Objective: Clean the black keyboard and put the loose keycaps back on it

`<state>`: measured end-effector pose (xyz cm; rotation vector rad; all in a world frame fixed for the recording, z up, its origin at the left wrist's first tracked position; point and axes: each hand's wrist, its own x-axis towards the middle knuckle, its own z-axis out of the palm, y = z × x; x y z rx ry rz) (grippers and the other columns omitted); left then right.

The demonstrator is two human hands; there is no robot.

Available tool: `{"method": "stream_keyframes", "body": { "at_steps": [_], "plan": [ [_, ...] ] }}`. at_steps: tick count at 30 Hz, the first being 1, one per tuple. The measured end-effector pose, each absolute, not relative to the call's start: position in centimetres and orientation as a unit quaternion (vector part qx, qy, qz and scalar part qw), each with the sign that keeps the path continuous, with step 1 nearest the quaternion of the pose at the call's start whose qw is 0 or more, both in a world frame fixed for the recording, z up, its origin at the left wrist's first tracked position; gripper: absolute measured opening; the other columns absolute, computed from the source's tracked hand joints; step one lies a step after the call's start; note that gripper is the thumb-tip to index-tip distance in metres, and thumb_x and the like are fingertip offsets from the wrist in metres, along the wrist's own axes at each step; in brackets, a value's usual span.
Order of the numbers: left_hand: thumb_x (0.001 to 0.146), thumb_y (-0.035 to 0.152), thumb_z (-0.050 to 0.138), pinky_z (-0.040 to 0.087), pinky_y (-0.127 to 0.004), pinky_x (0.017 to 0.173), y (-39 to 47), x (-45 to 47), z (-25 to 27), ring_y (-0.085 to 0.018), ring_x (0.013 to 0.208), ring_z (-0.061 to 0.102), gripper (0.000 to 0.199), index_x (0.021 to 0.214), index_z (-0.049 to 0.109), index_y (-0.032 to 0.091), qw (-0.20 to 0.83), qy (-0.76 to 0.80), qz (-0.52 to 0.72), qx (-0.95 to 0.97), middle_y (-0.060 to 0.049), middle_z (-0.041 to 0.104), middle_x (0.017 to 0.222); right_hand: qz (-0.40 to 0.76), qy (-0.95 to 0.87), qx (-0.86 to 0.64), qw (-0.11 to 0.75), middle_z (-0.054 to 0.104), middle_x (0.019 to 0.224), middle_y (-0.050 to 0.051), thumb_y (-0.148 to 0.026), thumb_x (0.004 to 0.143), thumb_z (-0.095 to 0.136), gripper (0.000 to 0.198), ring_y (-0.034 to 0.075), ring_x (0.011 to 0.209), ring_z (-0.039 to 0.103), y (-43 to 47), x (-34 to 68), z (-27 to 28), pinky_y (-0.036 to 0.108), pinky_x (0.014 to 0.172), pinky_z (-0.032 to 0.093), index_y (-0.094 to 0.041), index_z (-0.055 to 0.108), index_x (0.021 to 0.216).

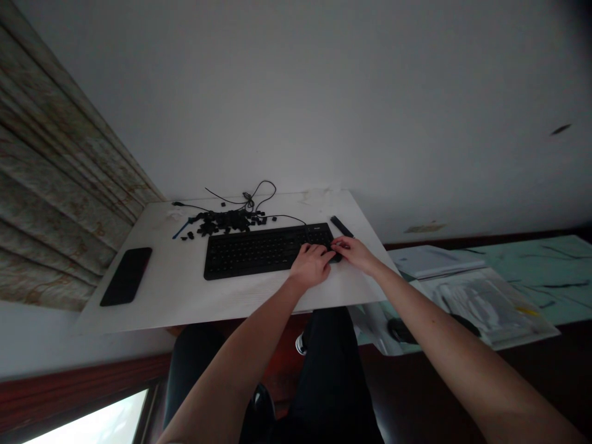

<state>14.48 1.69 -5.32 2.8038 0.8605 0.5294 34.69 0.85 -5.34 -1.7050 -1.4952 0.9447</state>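
Observation:
A black keyboard (252, 251) lies on the white table, its keys bared of caps over much of its width as far as I can make out. My left hand (309, 266) rests on its right part, fingers stretched out and lying over the keys. Close beside it, at the keyboard's right end, my right hand (354, 253) has thumb and fingers pinched together; what is between them is too small to make out. Behind the keyboard is a heap of small black keycaps (226, 221), with a slim blue tool (180, 229) at its left.
A dark phone (126, 276) lies at the table's left. A thin black bar-shaped object (341, 226) sits behind my right hand. A looped black cable (250, 200) runs along the back near the wall. Right of the table (231, 299) are papers and plastic bags (485, 302).

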Motion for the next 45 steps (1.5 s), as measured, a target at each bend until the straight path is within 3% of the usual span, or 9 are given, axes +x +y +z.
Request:
{"method": "stream_keyframes", "body": {
  "at_steps": [8,15,26,45],
  "plan": [
    [0.093,0.026,0.050,0.035,-0.047,0.104,1.7,14.5,-5.5,-0.025,0.115,0.052,0.035,0.125,0.064,0.025,0.078,0.283,0.178,0.939,-0.007,0.062,0.120,0.429,-0.522,-0.657,0.334,0.061,0.068,0.001,-0.058,0.070,0.069,0.046,0.011,0.054,0.044,0.9,34.7,-4.5,0.027,0.051,0.033,-0.016,0.069,0.087],
    [0.093,0.026,0.049,0.036,-0.047,0.105,1.7,14.5,-5.4,-0.025,0.115,0.052,0.034,0.123,0.065,0.024,0.089,0.283,0.176,0.939,-0.007,0.063,0.120,0.495,-0.524,-0.638,0.271,0.057,0.062,-0.001,-0.051,0.066,0.076,0.041,0.010,0.051,0.042,2.4,35.4,-3.5,0.026,0.047,0.028,-0.016,0.068,0.085],
    [0.093,0.027,0.050,0.036,-0.048,0.104,1.9,14.4,-5.6,-0.025,0.113,0.053,0.037,0.127,0.064,0.024,0.092,0.279,0.193,0.936,-0.008,0.063,0.117,0.535,-0.498,-0.641,0.237,0.062,0.068,0.001,-0.048,0.066,0.078,0.037,0.012,0.058,0.052,2.7,35.9,-2.8,0.025,0.049,0.034,-0.018,0.068,0.085],
    [0.093,0.027,0.049,0.036,-0.049,0.103,1.8,14.6,-5.4,-0.026,0.115,0.051,0.039,0.130,0.061,0.026,0.083,0.281,0.170,0.941,-0.008,0.060,0.120,0.527,-0.494,-0.659,0.208,0.062,0.065,0.001,-0.031,0.067,0.079,0.022,0.011,0.055,0.053,4.3,36.0,-3.1,0.022,0.048,0.038,-0.016,0.066,0.079]
  ]
}}
